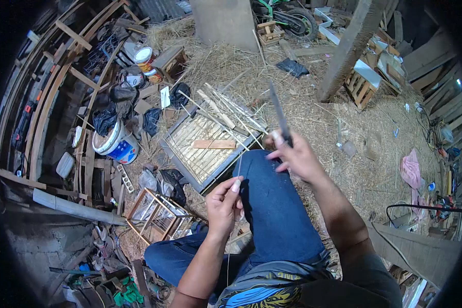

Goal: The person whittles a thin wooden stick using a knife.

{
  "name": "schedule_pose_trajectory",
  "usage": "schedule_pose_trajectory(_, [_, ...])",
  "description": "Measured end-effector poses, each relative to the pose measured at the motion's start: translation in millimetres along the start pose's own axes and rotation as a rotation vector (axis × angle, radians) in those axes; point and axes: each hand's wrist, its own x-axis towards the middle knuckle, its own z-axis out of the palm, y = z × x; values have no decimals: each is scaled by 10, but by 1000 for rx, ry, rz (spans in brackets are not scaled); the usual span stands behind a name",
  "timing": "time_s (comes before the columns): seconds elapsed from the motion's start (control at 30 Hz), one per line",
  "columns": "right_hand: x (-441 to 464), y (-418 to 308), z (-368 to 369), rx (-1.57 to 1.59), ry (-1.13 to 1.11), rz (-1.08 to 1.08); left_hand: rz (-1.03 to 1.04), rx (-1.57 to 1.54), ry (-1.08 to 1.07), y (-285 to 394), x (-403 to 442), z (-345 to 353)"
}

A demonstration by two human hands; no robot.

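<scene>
My left hand (pixel 223 206) is closed in a pinch on a thin strip (pixel 240 165), which looks like split bamboo or wood. The strip runs up past my fingertips and down toward my lap. Above my raised knee, my right hand (pixel 297 156) grips a knife (pixel 279 110) by its dark handle, the blade pointing up and slightly blurred. The blade is apart from the strip. Just beyond my knee lies a dark-framed slatted panel (pixel 190 167), with a short wooden board (pixel 214 144) and several long thin sticks (pixel 225 110) on top.
A white bucket (pixel 115 145) stands to the left, near black plastic bags. A small wooden frame (pixel 156 218) sits by my left leg. To the right rise a wooden post (pixel 350 49) and a slatted crate (pixel 362 84). Straw and shavings cover the ground (pixel 344 118).
</scene>
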Motion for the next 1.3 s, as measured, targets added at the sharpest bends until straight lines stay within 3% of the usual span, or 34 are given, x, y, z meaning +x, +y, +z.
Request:
schedule_pose_trajectory(0.07, [52, 3, -46, -178, 69, -95, -27, -12, -13, 44, 0, 0])
schedule_pose_trajectory(0.13, [-135, -189, -3, -705, 118, -303, -56, -26, -66, 47, 16, 15])
schedule_pose_trajectory(0.27, [-530, -152, 81, -700, 5, -189, -71, -46, -43, -43, 26, 109])
schedule_pose_trajectory(0.33, [-667, -44, 75, -839, -29, -366, -55, 47, -56, -69, 20, 108])
schedule_pose_trajectory(0.43, [-773, 79, 58, -780, -79, -479, -111, 184, -35, -33, -20, 150])
schedule_pose_trajectory(0.5, [-812, 55, 16, -833, -119, -424, 2, 326, -53, -117, -22, 142])
schedule_pose_trajectory(0.6, [-797, 0, -67, -771, -23, -323, 3, 326, -56, -142, 4, 175])
schedule_pose_trajectory(0.7, [-752, -36, -145, -767, -13, -362, 15, 382, -74, -104, -12, 174])
schedule_pose_trajectory(0.77, [-755, -60, -123, -840, -17, -435, -4, 393, -81, -54, -25, 176])
schedule_pose_trajectory(0.83, [-806, -47, -83, -986, -85, -349, -23, 405, -83, -51, -37, 161])
schedule_pose_trajectory(1.03, [-831, 38, 21, -1034, -101, -497, 177, 478, -99, -69, -38, 118])
schedule_pose_trajectory(1.2, [-798, 2, 63, -938, -81, -566, -150, 44, -193, 27, -94, 133])
schedule_pose_trajectory(1.23, [-798, -4, 69, -937, -79, -571, -145, 46, -194, 23, -96, 114])
schedule_pose_trajectory(1.3, [-796, -19, 80, -924, -79, -613, -177, -240, -272, 23, -101, 76])
